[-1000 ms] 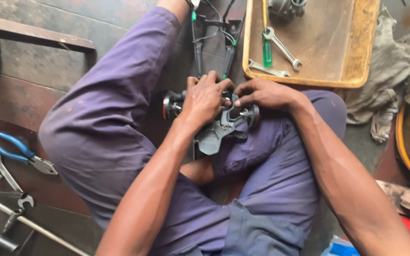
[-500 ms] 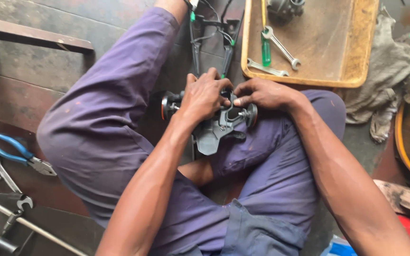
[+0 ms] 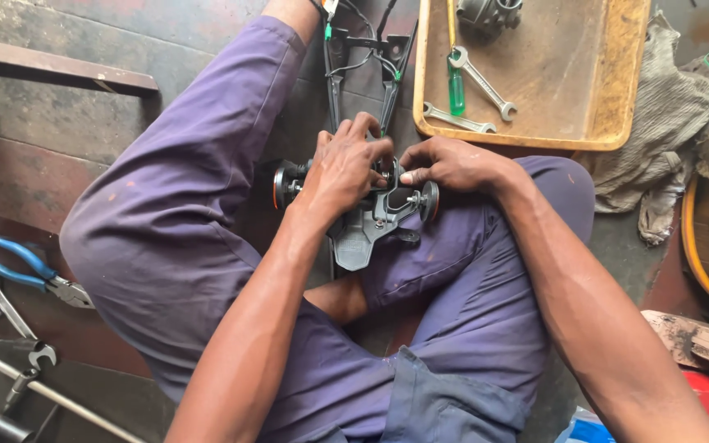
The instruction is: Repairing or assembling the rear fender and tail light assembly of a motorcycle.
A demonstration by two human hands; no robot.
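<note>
Over the last second very little has moved: our left hand [image 3: 346, 168] and right hand [image 3: 445, 164] have stayed bunched on the same spot of the grey metal assembly [image 3: 375, 221], and the part has only settled a touch lower in our lap. We read that as fine, close work going on at one point, with the fingers shifting slightly and not letting go.

The assembly rests between our knees, on the purple trousers [image 3: 182, 213], with a black round knob [image 3: 282, 184] sticking out on its left and a round disc [image 3: 430, 201] on its right. Black bars and wires [image 3: 363, 57] run from it up toward the top edge of the floor.

The left hand lies curled over the top of the assembly, fingers bent and pressing on it. The right hand is nearly closed, thumb and forefinger pinched at the middle; whether something small sits between them we cannot tell.

Just beyond the right hand stands a wooden tray [image 3: 617, 90] with two spanners [image 3: 482, 82] and a green-handled screwdriver [image 3: 456, 86]. Blue-handled pliers [image 3: 22, 271] lie on the floor at the left edge.
</note>
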